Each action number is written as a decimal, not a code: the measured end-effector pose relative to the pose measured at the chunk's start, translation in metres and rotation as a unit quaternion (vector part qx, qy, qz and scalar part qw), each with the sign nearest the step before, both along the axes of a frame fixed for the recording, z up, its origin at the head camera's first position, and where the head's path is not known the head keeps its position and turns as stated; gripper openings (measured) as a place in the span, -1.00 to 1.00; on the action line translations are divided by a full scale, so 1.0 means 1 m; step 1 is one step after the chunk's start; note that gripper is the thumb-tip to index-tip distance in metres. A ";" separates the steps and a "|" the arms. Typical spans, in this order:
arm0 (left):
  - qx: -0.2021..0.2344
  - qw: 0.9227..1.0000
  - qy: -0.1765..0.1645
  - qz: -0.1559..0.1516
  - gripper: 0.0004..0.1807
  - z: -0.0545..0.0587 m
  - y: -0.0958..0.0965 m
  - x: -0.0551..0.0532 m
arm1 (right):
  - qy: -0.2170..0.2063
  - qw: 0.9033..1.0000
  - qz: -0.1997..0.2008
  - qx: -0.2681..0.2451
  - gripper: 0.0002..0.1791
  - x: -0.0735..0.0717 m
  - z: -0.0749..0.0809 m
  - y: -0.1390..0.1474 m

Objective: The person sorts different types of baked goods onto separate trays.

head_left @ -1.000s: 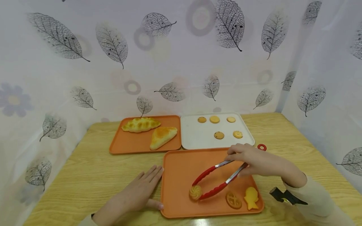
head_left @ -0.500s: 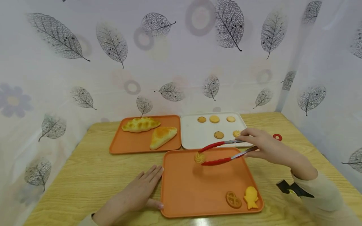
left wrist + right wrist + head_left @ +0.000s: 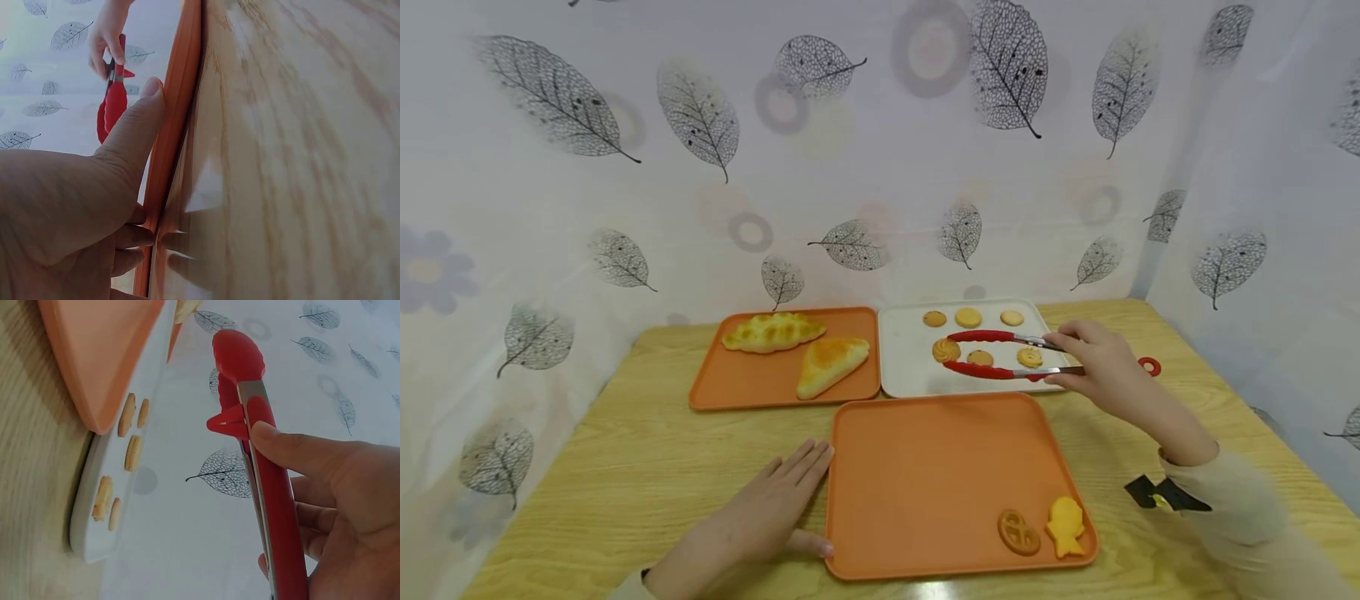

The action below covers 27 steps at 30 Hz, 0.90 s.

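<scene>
My right hand [image 3: 1093, 362] grips red and metal tongs [image 3: 988, 372], also large in the right wrist view, where my thumb presses on the red handle [image 3: 275, 506]. Between the tong tips sits a round swirl cookie [image 3: 945, 351], over the white tray [image 3: 910, 379] in the head view. My left hand [image 3: 771, 508] lies flat with straight fingers, its fingertips at the left edge of the near orange tray [image 3: 917, 483]. In the left wrist view, the left thumb [image 3: 134, 125] lies along that tray's rim [image 3: 178, 94]. A pretzel cookie [image 3: 1018, 532] and a fish-shaped cookie [image 3: 1065, 527] lie at its near right corner.
On the white tray lie several cookies, among them a plain round one [image 3: 967, 317] and a flower-shaped one [image 3: 1029, 357]. The far-left orange tray [image 3: 730, 387] carries a braided bread [image 3: 773, 332] and a triangular pastry [image 3: 832, 365]. A leaf-patterned sheet [image 3: 880, 167] stands behind the wooden table [image 3: 647, 433].
My right hand has lifted the swirl cookie with the tongs from the near orange tray and carried it away from me, over the white tray. The left hand has stayed in place.
</scene>
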<state>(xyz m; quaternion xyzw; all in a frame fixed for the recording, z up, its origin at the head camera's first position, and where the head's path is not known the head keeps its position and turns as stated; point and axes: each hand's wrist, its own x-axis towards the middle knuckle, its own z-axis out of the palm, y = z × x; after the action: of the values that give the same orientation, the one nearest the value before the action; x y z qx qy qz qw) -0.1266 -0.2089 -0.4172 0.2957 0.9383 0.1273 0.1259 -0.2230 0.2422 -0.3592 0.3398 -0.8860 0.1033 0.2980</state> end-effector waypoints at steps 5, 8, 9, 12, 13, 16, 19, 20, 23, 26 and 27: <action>0.004 1.000 0.003 0.000 0.25 0.001 0.000 0.000 | -0.044 0.997 -0.065 0.003 -0.45 -0.003 -0.009 -0.006; -0.001 1.000 0.004 0.002 0.25 0.000 0.001 0.000 | -0.071 0.994 -0.086 0.000 -0.46 -0.004 -0.013 -0.007; -0.002 1.000 0.004 0.003 0.25 0.000 0.001 -0.001 | -0.078 0.993 -0.090 -0.002 -0.46 -0.005 -0.014 -0.008; -0.007 1.000 0.005 0.004 0.25 -0.001 0.001 -0.001 | -0.097 0.990 -0.100 -0.007 -0.47 -0.006 -0.016 -0.010; -0.005 1.000 0.006 0.003 0.25 -0.001 0.001 -0.001 | -0.105 0.989 -0.103 -0.008 -0.47 -0.007 -0.016 -0.011; -0.003 1.000 0.007 0.003 0.25 -0.001 0.001 -0.001 | -0.129 0.985 -0.112 -0.003 -0.47 -0.009 -0.016 -0.014; -0.004 1.000 0.007 0.003 0.25 -0.001 0.001 0.000 | -0.151 0.982 -0.117 0.003 -0.46 -0.009 -0.016 -0.017; -0.004 1.000 0.006 0.002 0.25 0.000 0.001 0.000 | -0.155 0.981 -0.118 0.005 -0.46 -0.009 -0.016 -0.017; -0.004 1.000 0.005 0.000 0.25 -0.001 -0.001 0.001 | -0.161 0.979 -0.121 0.004 -0.46 -0.008 -0.017 -0.019; 0.000 1.000 0.006 -0.002 0.25 -0.001 -0.002 0.002 | -0.160 0.979 -0.124 0.002 -0.47 -0.006 -0.018 -0.020; 0.000 1.000 0.006 -0.003 0.25 -0.001 -0.003 0.002 | -0.160 0.979 -0.124 0.001 -0.47 -0.006 -0.019 -0.020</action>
<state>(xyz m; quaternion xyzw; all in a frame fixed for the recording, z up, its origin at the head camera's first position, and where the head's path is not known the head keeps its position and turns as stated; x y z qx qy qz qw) -0.1244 -0.2118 -0.4185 0.2993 0.9382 0.1249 0.1205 -0.2291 0.2217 -0.3778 0.2066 -0.9577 0.1174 0.1626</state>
